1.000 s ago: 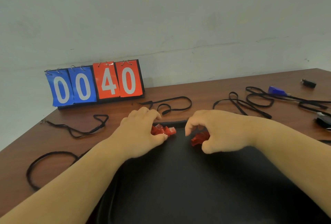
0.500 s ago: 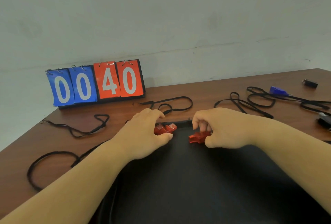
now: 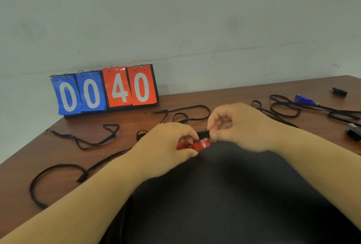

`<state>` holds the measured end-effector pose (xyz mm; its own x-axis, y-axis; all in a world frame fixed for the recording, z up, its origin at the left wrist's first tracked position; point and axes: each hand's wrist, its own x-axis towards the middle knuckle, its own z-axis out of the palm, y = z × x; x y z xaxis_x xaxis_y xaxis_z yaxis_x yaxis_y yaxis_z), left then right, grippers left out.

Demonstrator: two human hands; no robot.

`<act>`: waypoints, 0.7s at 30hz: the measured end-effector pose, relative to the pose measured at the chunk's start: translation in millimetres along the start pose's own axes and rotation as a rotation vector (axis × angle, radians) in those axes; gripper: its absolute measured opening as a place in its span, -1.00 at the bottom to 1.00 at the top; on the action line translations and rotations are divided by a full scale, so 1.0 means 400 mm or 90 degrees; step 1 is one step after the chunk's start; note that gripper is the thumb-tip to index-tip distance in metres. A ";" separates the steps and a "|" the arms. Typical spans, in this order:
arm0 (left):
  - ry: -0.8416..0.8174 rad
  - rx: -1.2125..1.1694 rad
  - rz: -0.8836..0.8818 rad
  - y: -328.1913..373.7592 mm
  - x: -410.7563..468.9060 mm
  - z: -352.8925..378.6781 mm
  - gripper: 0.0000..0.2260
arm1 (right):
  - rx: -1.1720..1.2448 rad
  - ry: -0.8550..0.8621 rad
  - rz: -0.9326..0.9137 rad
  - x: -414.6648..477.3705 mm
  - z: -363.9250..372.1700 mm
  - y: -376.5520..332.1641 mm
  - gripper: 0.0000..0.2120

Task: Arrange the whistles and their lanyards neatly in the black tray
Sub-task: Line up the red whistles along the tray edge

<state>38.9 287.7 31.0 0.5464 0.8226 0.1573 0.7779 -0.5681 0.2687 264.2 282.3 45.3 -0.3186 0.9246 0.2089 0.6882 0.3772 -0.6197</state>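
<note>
Both hands [image 3: 166, 146] [image 3: 240, 126] curled, close together

Glossy red plastic whistle [image 3: 201, 143], matt black tray [image 3: 224, 195], smooth brown wooden table [image 3: 125, 126].

Just a little flip scoreboard [image 3: 105, 91] parked at the back of the brown wooden table [image 3: 224, 95], right up against the pale wall [image 3: 175, 19]. Blue cards read 00, red cards read 40, all hanging off small metal rings.
</note>
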 end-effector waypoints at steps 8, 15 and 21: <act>-0.001 -0.093 -0.011 0.007 -0.004 0.006 -0.70 | 0.209 0.088 -0.008 -0.008 -0.001 -0.025 -0.87; -0.013 -0.183 -0.001 0.012 0.000 0.014 -0.73 | 0.234 0.090 -0.028 -0.015 -0.002 -0.045 -0.89; 0.034 -0.276 -0.034 0.008 0.002 0.009 -0.93 | 0.257 0.111 -0.016 -0.016 0.000 -0.048 -0.90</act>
<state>42.9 286.6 28.7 0.4839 0.8568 0.1783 0.5954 -0.4716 0.6504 253.3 269.1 55.9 -0.1929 0.9239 0.3305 0.3603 0.3799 -0.8519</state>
